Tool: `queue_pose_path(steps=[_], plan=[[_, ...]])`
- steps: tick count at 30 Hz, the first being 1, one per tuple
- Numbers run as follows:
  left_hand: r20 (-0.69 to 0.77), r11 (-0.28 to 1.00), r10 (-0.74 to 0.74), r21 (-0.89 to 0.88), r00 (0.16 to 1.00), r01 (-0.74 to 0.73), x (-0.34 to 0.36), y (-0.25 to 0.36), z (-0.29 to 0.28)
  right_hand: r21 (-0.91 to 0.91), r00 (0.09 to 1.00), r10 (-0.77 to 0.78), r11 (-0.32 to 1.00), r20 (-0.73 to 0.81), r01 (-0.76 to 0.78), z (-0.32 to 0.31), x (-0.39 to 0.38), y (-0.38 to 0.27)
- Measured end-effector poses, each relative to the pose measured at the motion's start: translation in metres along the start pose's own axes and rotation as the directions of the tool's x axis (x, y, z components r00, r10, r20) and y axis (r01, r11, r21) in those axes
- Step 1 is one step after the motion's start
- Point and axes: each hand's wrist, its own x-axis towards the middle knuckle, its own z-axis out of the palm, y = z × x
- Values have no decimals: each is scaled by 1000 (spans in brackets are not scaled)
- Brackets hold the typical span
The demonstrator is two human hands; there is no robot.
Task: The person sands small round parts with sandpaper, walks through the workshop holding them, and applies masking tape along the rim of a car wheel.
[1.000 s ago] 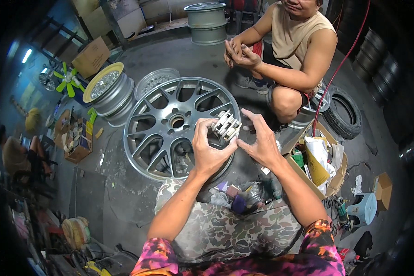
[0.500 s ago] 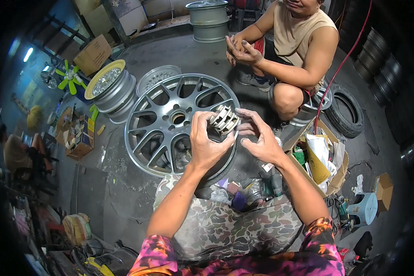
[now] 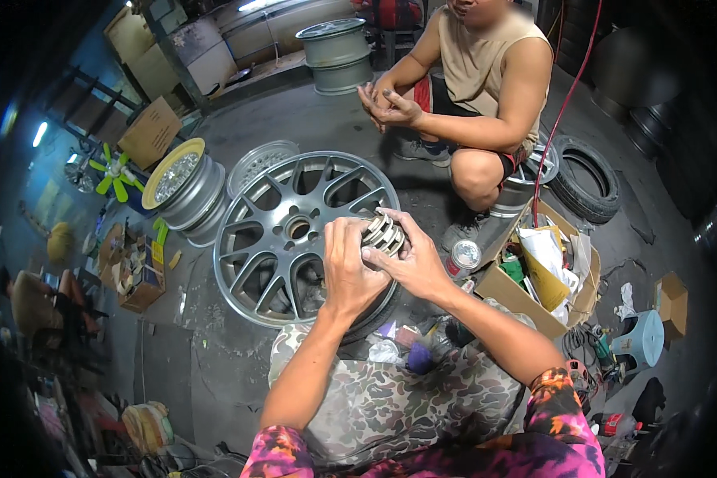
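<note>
Between the left hand [image 3: 346,267] and right hand [image 3: 413,261], both holding it, I see a pale part [image 3: 382,236]; a wheel [image 3: 284,217] lies past them, mostly to the left

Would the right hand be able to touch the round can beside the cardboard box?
Probably, yes: the can looks near the right hand, with nothing seen between, though that hand would first leave the slotted piece.

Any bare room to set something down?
Dark grey floor lies bare between the large grey spoked metal wheel and the drum-shaped metallic rim behind; another patch borders the wheel's lower left and the camouflage-patterned fabric. Crowded: between wheel, fabric and the paper-filled brown cardboard box, with small clutter.
</note>
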Motion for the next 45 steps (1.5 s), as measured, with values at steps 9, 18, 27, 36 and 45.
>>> queue_pose_path(steps=[9, 18, 27, 36, 45], plan=[[22, 998, 61, 1, 998, -61, 1, 4, 0, 18, 1000, 20, 1000, -5, -20, -3, 0, 3], [50, 997, 47, -71, 998, -43, -2, 4, 1, 131, 997, 69, 989, 25, -72, -12, 5, 4], [71, 993, 45, -113, 996, -36, -5, 0, 2, 202, 989, 138, 969, 47, -145, -14, 5, -2], [30, 987, 43, -155, 999, -37, -3, -3, 2, 229, 985, 156, 959, 69, -168, -15, 8, -1], [20, 986, 35, -164, 999, -31, -5, 0, -4, 143, 996, 83, 986, 42, -88, -9, 2, -7]])
